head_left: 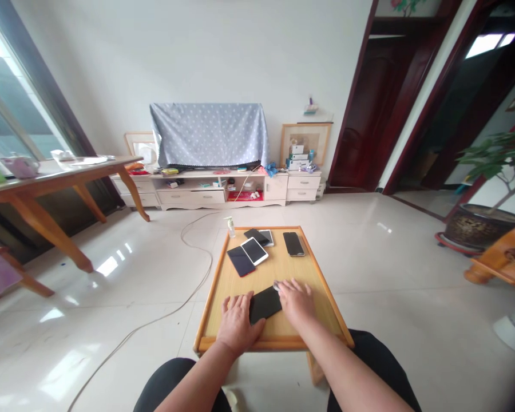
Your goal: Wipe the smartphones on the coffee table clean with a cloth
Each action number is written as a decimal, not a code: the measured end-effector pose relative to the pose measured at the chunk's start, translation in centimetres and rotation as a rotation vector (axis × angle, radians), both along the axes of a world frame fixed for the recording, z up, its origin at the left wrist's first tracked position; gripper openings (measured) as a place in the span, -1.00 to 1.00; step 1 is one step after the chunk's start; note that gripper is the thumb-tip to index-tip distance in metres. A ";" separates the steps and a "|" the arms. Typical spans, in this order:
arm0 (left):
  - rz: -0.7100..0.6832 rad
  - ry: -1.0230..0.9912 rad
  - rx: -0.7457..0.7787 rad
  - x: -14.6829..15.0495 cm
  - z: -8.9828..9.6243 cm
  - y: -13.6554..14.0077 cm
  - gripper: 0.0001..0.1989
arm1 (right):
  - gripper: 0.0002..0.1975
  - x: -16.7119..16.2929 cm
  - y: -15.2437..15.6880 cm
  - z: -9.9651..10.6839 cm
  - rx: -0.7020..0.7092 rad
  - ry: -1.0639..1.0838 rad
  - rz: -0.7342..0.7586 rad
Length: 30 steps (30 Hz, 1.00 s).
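A black smartphone (265, 304) lies at a slant near the front of the small wooden table (283, 332). My left hand (239, 321) holds its left end, with the thumb along the near edge and the fingers at the far side. At the phone's right end, my right hand (297, 298) is closed around a small grey-white wad (277, 285), perhaps a cloth; most of it is hidden under the fingers. Farther back are a white-framed phone (254, 251), a dark phone with a red edge (241, 261) and another black phone (293, 244).
Behind the white-framed phone, a dark phone (256, 236) overlaps a white one (266, 237). A clear pump bottle (230, 227) stands at the back left corner. A cable (171, 312) runs over the floor on the left. My knees flank the table's front edge.
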<state>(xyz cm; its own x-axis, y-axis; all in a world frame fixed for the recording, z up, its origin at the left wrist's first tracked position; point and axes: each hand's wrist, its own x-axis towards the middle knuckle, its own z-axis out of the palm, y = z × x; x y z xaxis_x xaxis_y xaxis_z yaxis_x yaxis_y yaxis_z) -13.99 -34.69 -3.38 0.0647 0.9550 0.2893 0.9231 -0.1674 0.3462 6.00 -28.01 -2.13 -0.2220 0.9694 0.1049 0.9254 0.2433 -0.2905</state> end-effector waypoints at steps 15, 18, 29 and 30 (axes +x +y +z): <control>0.005 -0.022 0.036 0.2 0.5 -0.2 -0.47 | -0.52 -3.6 -5.3 -0.6 -0.001 0.078 0.260; -0.003 -0.024 0.035 0.3 0.8 -0.3 -0.44 | -0.47 -2.3 -3.3 0.1 -0.027 0.023 0.156; -0.028 -0.028 -0.017 0.3 1.0 -0.4 -0.49 | -0.44 -3.7 -4.1 -0.1 -0.007 0.077 0.303; -0.039 -0.028 -0.018 0.3 0.9 -0.4 -0.48 | -0.44 -3.5 -3.6 0.0 -0.011 0.068 0.265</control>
<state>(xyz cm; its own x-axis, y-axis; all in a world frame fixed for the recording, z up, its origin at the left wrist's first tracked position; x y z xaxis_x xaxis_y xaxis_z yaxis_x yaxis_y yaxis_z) -13.68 -35.11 -2.48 0.0937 0.9569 0.2748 0.9060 -0.1963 0.3749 2.54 -31.61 -2.17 -0.4607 0.8797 0.1180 0.8082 0.4707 -0.3539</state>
